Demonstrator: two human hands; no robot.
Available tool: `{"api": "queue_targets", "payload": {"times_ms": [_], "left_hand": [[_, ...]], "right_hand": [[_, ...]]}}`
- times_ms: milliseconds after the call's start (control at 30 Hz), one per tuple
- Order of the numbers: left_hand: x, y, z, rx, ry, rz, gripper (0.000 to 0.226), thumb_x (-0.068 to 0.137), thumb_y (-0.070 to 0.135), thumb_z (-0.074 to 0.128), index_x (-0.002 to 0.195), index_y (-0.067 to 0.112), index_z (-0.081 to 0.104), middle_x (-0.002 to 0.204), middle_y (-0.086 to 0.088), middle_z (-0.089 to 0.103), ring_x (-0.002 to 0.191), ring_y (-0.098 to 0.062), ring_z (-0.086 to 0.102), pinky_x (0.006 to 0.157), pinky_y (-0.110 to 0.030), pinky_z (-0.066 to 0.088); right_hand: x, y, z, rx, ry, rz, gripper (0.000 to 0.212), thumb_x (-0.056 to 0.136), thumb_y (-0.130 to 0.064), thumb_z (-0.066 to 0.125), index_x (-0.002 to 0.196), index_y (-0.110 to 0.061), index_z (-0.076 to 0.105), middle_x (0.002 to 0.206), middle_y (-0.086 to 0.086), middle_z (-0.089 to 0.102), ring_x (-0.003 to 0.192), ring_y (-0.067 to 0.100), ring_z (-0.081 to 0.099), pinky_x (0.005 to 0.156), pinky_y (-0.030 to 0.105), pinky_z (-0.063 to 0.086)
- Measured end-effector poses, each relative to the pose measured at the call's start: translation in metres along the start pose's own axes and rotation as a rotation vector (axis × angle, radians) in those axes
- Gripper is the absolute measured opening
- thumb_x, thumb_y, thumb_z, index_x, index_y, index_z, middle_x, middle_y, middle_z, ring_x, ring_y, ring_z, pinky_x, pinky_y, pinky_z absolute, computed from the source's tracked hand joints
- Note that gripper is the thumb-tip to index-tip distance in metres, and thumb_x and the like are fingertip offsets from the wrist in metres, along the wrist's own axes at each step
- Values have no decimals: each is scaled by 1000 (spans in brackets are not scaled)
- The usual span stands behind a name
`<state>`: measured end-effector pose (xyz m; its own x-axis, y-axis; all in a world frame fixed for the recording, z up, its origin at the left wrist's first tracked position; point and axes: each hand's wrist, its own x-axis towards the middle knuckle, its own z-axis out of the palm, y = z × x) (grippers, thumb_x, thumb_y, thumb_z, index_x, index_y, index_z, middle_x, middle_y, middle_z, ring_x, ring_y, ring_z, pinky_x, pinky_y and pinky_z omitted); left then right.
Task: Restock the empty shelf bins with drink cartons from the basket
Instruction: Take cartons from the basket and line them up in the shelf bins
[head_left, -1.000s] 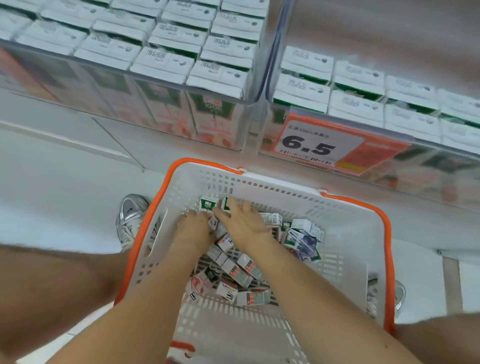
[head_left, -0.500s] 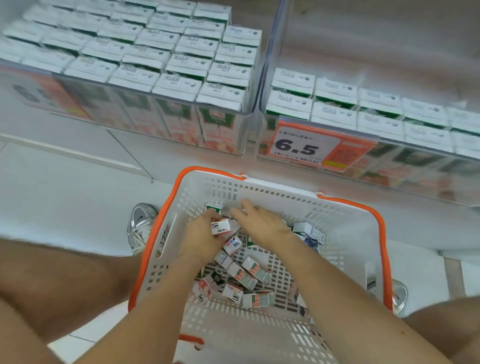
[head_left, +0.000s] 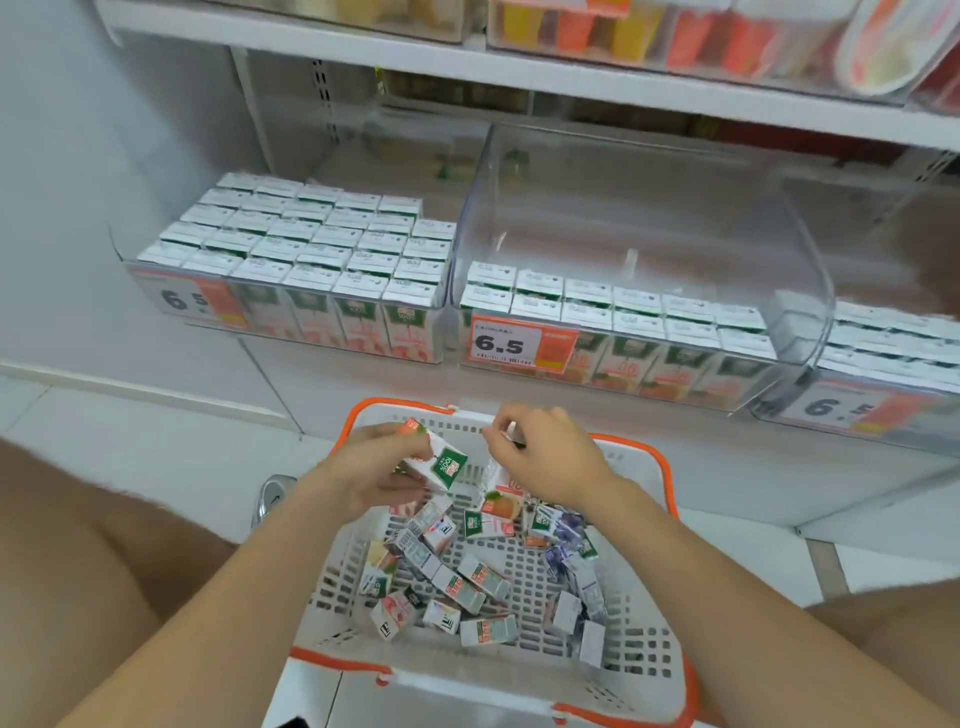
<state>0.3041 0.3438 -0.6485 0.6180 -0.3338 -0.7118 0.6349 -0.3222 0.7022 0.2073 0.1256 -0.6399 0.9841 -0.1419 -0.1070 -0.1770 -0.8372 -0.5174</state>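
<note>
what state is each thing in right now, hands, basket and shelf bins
left hand, grips a green-and-white carton
right hand, fingers curled, hold unclear
basket, loose cartons heaped inside
left bin, nearly full
middle bin, two front rows only, back empty

White basket (head_left: 644, 654) with an orange rim, at 6 o'clock, holding a loose heap of small drink cartons (head_left: 457, 582) that lie on their sides at mixed angles. A green-and-white carton (head_left: 441, 464) is raised and tilted in the left hand (head_left: 371, 467). An orange-print carton (head_left: 500, 501) is held beneath the right hand (head_left: 545, 454). Clear shelf bins: left bin (head_left: 171, 304), at 11 o'clock, packed with upright cartons; middle bin (head_left: 800, 291), at 1 o'clock, filled in its two front rows.
</note>
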Motion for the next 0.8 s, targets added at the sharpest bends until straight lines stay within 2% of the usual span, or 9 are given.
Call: {"api": "queue_targets", "payload": {"times_ms": [67, 133, 200, 300, 367, 433, 533, 633, 800], "left_hand": [[-15, 14, 1, 187, -33, 51, 49, 73, 15, 86, 119, 17, 67, 101, -11, 76, 84, -21, 77, 84, -37, 63], [-34, 26, 5, 372, -54, 120, 43, 71, 9, 86, 110, 11, 68, 79, -5, 73, 71, -17, 68, 70, -27, 57], [-53, 38, 13, 477, -71, 200, 36, 73, -2, 79, 105, 2, 63, 68, -12, 66, 56, -21, 54, 54, -25, 47], [-78, 55, 20, 660, -108, 331, 35, 75, -1, 75, 108, 4, 63, 92, -23, 70, 49, -17, 54, 57, -29, 46], [-91, 68, 26, 790, -105, 434, 35, 76, 9, 77, 109, 19, 71, 110, -11, 67, 49, -3, 58, 58, -26, 49], [-105, 83, 35, 791, -133, 532, 36, 78, 10, 75, 111, 25, 76, 107, -4, 69, 53, -2, 61, 58, -25, 51], [-122, 103, 50, 673, -207, 623, 32, 83, 0, 69, 107, 19, 79, 88, -10, 76, 57, -24, 64, 59, -37, 56], [-133, 128, 63, 521, -231, 701, 25, 87, -8, 66, 106, 9, 73, 90, -17, 72, 63, -31, 70, 62, -41, 59], [-127, 181, 71, 506, -6, 956, 30, 75, 14, 77, 102, 17, 64, 97, 1, 74, 85, -26, 77, 74, -44, 63]], "right_hand": [[-12, -6, -21, 34, -17, 1, 44, 97, -72, 49, 88, -31, 63, 54, -5, 56, 56, 5, 50, 70, 39, 54], [-23, -14, -44, 82, -28, -5, 51, 88, -80, 56, 85, -31, 65, 55, 1, 62, 55, 10, 56, 67, 35, 50], [-32, -21, -69, 88, -2, -19, 51, 79, -80, 66, 88, -30, 67, 62, -5, 65, 68, 8, 57, 65, 30, 40], [-44, -33, -105, 42, 79, -65, 45, 80, -73, 73, 98, -32, 70, 79, -21, 60, 79, -4, 50, 67, 29, 39], [-49, -41, -123, 23, 211, -84, 35, 86, -66, 70, 100, -34, 70, 82, -22, 63, 83, -2, 56, 74, 32, 48], [-52, -47, -138, 26, 435, -80, 24, 85, -57, 65, 95, -34, 67, 72, -14, 67, 70, 7, 63, 67, 36, 54], [-50, -52, -159, 17, 678, -56, 18, 81, -46, 61, 91, -31, 63, 67, -11, 66, 62, 12, 62, 57, 38, 54], [-38, -52, -177, 11, 783, -70, 17, 88, -45, 64, 96, -30, 64, 79, -12, 69, 73, 12, 64, 63, 38, 54], [1, -43, -202, -42, 829, -125, 38, 97, -58, 59, 114, -24, 66, 105, -6, 72, 101, 18, 68, 82, 41, 56]]}}
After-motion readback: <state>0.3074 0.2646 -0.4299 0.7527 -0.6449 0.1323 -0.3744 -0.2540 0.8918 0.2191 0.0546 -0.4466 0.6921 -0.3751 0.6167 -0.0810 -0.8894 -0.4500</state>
